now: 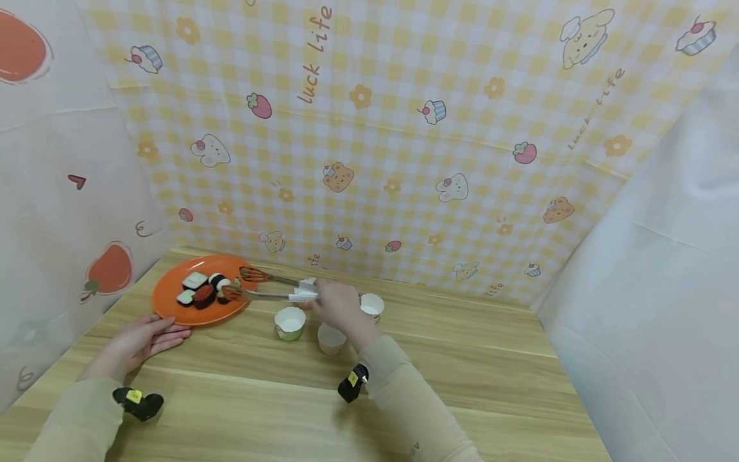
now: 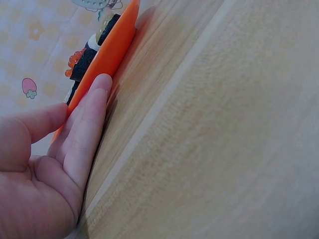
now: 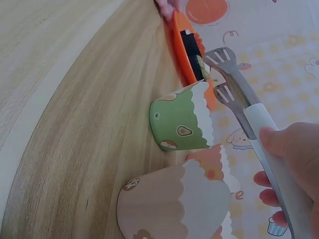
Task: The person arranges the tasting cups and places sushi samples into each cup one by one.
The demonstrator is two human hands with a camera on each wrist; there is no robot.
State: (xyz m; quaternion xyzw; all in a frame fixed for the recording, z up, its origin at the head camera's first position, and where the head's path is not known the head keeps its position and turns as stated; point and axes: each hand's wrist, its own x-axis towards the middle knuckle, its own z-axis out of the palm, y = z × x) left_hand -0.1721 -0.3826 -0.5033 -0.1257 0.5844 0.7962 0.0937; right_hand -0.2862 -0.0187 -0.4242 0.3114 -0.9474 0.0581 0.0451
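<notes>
My left hand [image 1: 138, 340] holds the near-left rim of an orange oval plate [image 1: 167, 292], thumb at the rim and fingers beneath it. Several sushi pieces lie on that plate, among them a red roe-topped one [image 1: 203, 296] wrapped in black seaweed. My right hand [image 1: 342, 307] grips metal tongs [image 1: 271, 296] by their white handles [image 3: 266, 134]. The slotted tong heads [image 3: 223, 59] stand apart over the plate's right side, and nothing shows between them. Below the tongs sit a green paper cup [image 1: 290, 325] and a beige paper cup [image 1: 331, 340].
Another white-lined paper cup [image 1: 372, 304] stands right of my right hand, and a pinkish cup [image 3: 207, 162] shows behind the beige one. The wooden table [image 1: 462, 359] meets a yellow checked cloth [image 1: 398, 147] at the back. White cloths hang at both sides.
</notes>
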